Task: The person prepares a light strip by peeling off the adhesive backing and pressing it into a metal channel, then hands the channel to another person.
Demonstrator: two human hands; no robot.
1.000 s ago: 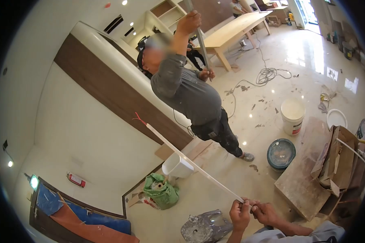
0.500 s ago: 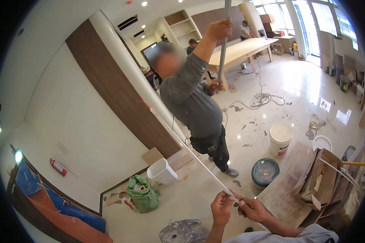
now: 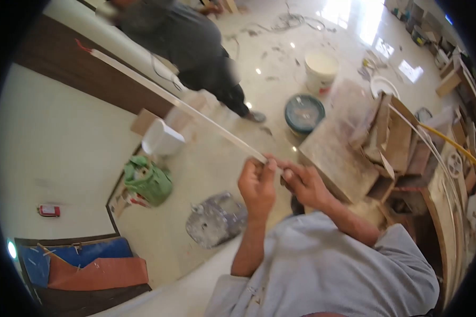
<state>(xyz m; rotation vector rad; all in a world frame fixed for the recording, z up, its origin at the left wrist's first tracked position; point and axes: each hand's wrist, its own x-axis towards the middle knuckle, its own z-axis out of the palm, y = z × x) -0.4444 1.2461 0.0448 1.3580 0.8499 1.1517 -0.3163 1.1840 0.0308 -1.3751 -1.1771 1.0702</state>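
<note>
A long thin white strip (image 3: pixel 206 120) runs from my hands up to the far left, where red wires (image 3: pixel 82 46) stick out of its tip. Its near end is between the fingers of my left hand (image 3: pixel 259 185), thumb on top. Close beside it, my right hand (image 3: pixel 304 185) is closed with thumb and fingers pinched at the same end; what lies between them is too small to make out. Both hands are in front of my grey shirt.
A person in dark clothes (image 3: pixel 188 39) stands at the upper left. A green-lidded bucket (image 3: pixel 304 113), a white bucket (image 3: pixel 321 68) and a cardboard box (image 3: pixel 391 132) lie ahead and right. A green bag (image 3: pixel 149 182) and a dusty stool (image 3: pixel 216 219) are left.
The view has tilted down and shifted, so my hands appear higher and the other person lies at the upper left edge. The strip is still in my hands.
</note>
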